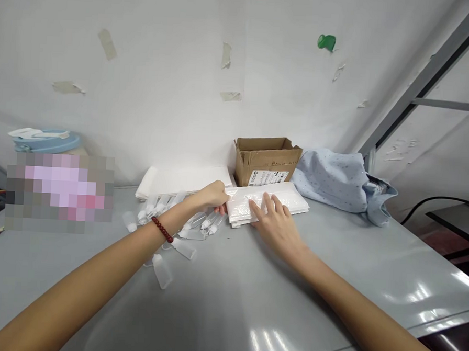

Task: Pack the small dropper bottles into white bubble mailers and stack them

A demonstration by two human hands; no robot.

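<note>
A small stack of white bubble mailers [284, 194] lies in front of me on the grey table. My left hand [215, 194] is closed at the left end of the stack, its thumb and fingers pinching the mailer edge. Resting flat on top, my right hand [277, 222] has its fingers spread and holds nothing. Several small clear squeeze bottles [162, 271] with white caps lie scattered below and left of my left hand, some partly hidden by my forearm. Behind them is another pile of white mailers [187, 178].
An open cardboard box [266, 164] with a label stands behind the mailers against the wall. Light blue patterned cloth [332, 180] is heaped to its right. On the left are a blue-lidded container [49, 140] and a blurred-out patch. The grey table [219, 311] has its front edge near me.
</note>
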